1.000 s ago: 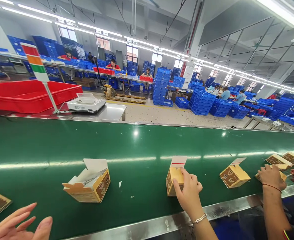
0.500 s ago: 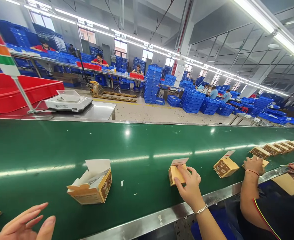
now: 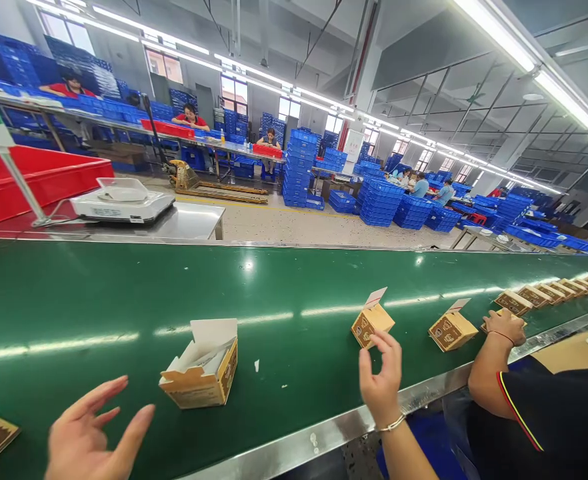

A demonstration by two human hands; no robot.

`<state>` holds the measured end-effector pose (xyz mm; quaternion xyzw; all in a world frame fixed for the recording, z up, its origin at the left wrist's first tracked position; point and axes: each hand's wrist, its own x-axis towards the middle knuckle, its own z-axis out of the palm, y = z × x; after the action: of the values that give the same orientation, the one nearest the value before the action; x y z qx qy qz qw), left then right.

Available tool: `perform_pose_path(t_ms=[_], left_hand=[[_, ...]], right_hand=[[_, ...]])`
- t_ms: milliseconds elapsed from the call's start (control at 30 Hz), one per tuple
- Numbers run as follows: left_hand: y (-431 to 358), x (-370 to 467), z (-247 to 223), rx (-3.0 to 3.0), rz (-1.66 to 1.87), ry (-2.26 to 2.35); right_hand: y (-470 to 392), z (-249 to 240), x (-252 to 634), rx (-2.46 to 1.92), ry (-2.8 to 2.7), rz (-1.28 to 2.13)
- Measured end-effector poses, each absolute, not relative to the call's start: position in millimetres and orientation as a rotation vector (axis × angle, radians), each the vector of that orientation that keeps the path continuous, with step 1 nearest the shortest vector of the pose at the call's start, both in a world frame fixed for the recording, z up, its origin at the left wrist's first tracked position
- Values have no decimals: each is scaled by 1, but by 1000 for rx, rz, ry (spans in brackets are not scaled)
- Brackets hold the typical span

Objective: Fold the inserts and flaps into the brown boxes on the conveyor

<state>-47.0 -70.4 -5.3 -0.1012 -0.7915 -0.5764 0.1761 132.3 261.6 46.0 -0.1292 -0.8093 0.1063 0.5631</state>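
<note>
Here, the left grip [image 3: 91, 437] is empty, thumb and fingers spread apart, with the open carton [image 3: 199, 387] just ahead and to its right on the green belt [image 3: 299, 353]. Farther out, the right grip [image 3: 381, 387] is parted beside the flap-up carton [image 3: 371, 325], contact unclear; the step in hand looks like handling between these two, and holding the open one would call for the left fingers to move in around its walls.

Red tray [image 3: 69, 180]: left edge, just above mid-height
White scale [image 3: 124, 209]: right of the tray, on a metal table [image 3: 199, 223]
Yellow pallet jack [image 3: 186, 178]: on the floor [image 3: 274, 227], left of upper centre
Blue crate stack [image 3: 299, 167]: upper centre
Strip light [image 3: 494, 33]: top right
</note>
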Motion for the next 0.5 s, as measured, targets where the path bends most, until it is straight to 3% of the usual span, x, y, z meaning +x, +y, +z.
perform_pose_path(t_ms=[200, 500], left_hand=[[-41, -74, -11, -792, -1780, -2348], [-21, -71, -13, -1356, -1029, -2251]], right_hand=[[189, 28, 93, 246, -2276, 835], [177, 18, 24, 347, -2656, 991]])
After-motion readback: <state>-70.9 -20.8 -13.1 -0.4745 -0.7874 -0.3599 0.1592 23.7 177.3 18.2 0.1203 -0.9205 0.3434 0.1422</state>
